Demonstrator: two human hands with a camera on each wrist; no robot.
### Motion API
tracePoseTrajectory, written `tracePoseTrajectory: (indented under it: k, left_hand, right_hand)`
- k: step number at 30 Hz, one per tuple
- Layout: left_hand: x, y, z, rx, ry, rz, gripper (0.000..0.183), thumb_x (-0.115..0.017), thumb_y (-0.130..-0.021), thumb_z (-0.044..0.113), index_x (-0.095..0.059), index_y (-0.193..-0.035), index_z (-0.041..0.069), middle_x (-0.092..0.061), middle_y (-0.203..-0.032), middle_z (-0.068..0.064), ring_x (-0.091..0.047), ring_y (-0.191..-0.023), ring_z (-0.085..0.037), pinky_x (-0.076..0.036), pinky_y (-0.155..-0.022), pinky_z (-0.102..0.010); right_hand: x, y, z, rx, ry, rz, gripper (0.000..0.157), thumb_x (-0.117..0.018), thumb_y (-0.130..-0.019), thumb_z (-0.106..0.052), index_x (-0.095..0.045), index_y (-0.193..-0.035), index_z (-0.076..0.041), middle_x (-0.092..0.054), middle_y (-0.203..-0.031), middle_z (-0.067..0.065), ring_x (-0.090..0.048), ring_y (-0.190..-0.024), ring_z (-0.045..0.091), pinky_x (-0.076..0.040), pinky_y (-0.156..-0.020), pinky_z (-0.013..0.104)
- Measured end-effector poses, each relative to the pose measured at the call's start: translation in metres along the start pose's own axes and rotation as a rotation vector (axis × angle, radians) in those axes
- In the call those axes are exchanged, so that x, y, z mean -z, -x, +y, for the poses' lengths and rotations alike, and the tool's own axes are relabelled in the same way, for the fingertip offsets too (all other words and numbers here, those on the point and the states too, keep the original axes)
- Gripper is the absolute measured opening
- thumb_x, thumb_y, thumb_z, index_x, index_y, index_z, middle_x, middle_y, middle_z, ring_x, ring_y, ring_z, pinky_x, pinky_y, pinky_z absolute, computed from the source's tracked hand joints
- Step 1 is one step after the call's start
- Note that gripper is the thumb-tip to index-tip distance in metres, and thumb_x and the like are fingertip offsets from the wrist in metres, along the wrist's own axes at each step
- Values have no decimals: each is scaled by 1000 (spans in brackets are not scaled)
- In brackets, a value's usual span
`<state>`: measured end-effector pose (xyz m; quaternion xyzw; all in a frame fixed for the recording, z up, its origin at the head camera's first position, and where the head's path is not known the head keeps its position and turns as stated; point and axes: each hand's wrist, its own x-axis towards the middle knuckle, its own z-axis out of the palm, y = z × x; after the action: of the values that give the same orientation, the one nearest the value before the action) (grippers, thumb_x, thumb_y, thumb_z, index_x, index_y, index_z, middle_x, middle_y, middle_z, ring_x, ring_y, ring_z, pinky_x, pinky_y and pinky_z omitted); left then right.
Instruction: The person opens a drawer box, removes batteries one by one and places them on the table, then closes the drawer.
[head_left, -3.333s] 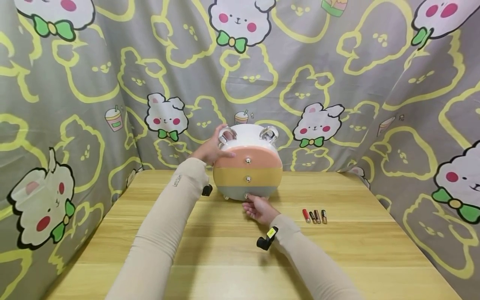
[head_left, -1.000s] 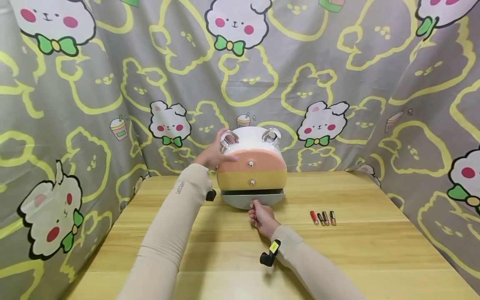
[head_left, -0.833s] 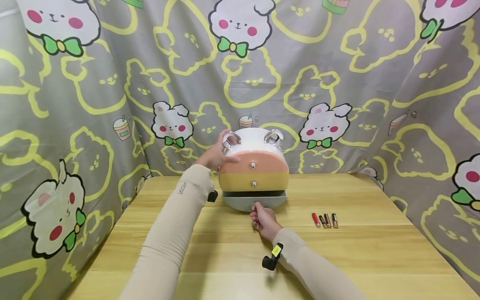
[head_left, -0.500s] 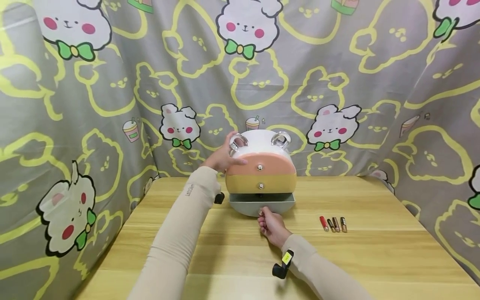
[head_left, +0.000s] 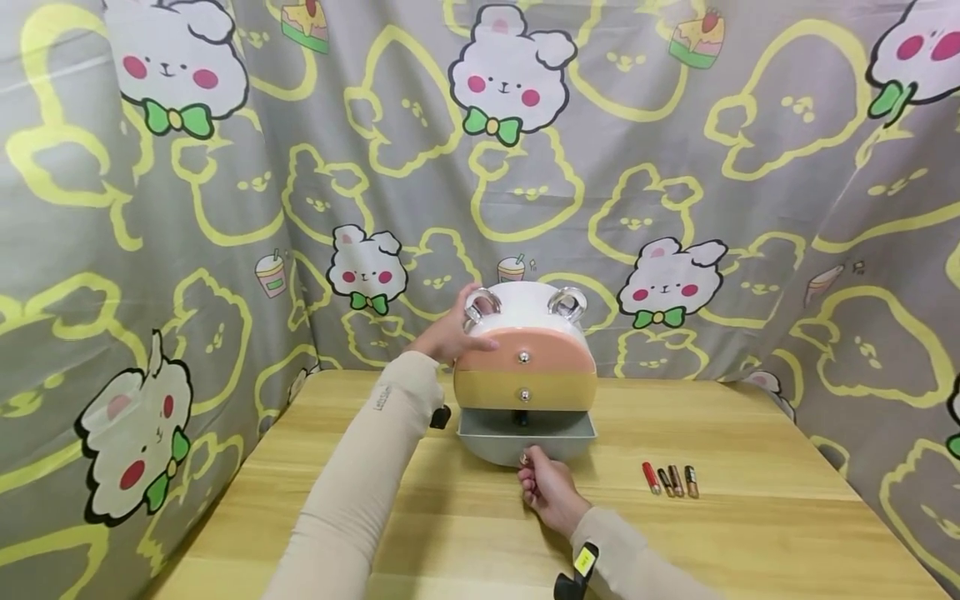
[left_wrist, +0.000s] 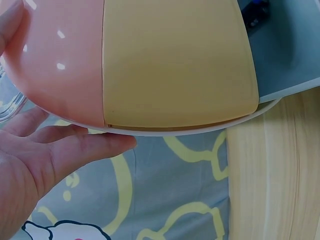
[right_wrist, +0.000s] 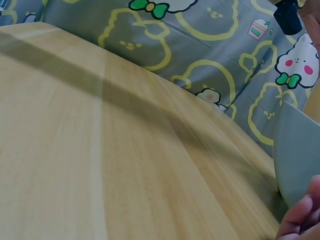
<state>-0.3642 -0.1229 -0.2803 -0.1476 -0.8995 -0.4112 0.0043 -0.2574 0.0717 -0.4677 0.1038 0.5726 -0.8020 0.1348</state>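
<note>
A small rounded drawer organizer (head_left: 522, 295) with a white top and clear ear-shaped rings stands on the table. Its orange top drawer (head_left: 555, 350) and yellow middle drawer (head_left: 483, 392) are closed. The grey bottom drawer (head_left: 487, 446) is pulled out, and a dark item (left_wrist: 257, 14) shows inside it. My left hand (head_left: 447, 332) holds the organizer's upper left side, thumb on the orange front and fingers along the side wall. With thumb and fingers my right hand (head_left: 553, 490) pinches the bottom drawer's knob (head_left: 524, 458), which is mostly covered.
Several small lip-gloss-like tubes, including a red tube (head_left: 650, 477), lie to the right on the wooden table (head_left: 750, 533). A patterned curtain (head_left: 540, 200) hangs behind the table and along both sides.
The bottom drawer, closed at first, has come out towards me with my right hand at its knob, widening its opening. My left hand has stayed on the organizer. The head view has shifted.
</note>
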Motion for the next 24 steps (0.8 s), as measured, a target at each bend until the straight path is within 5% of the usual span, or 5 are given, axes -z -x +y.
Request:
tracePoseTrajectory:
  k: [24]
  left_hand:
    - [-1, 4, 1, -16, 37, -3, 113, -86, -73, 31, -4, -149, 43, -25, -153, -22, -43, -124, -39, -36, -103, -49]
  right_hand:
    - [4, 35, 8, -32, -29, -66, 16, -53, -88, -20, -56, -74, -12, -50, -60, -8, -42, -49, -1, -37, -47, 15]
